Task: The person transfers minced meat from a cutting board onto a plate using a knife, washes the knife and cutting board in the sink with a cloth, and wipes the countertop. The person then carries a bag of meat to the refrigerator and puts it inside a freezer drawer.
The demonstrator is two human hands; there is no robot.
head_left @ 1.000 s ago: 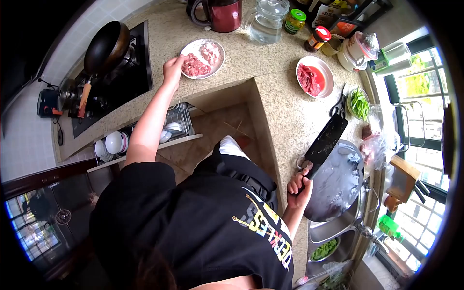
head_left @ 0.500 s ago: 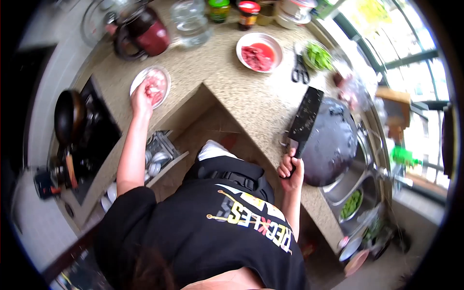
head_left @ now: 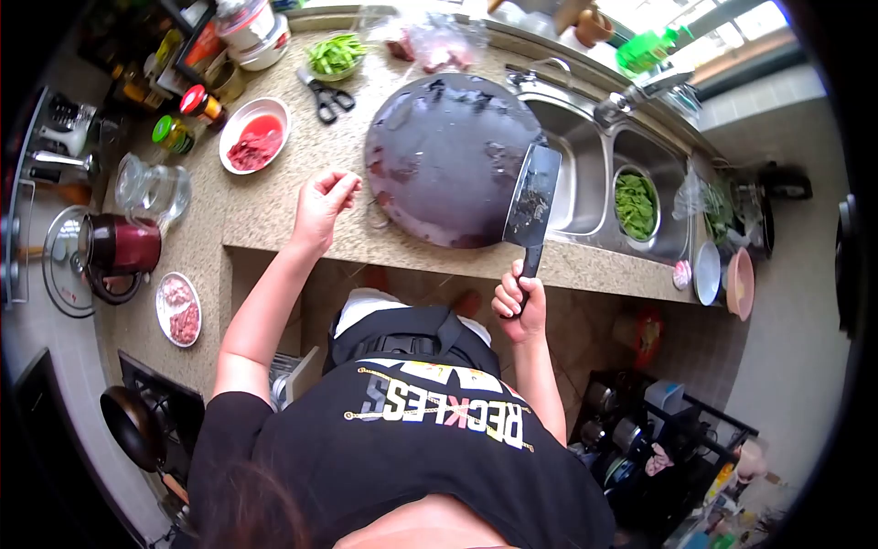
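Right hand (head_left: 519,300), grip clamped on the handle of the cleaver (head_left: 532,197), blade overlapping the right edge of the dark round board (head_left: 448,160) on the counter (head_left: 265,209); touching or above, I can't tell! Left hand (head_left: 326,203) at the board's left, fingers together, no load visible. Looks like readying: moving this blade calls for a steady wrist, left fingers well clear.

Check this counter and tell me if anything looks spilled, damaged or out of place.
Nothing stands out as spilled or damaged. The messiest spots are the round black board, shiny and blotchy with pale specks, and the cleaver in the right hand, its blade dotted with bits; both seem ordinary for kitchen work.
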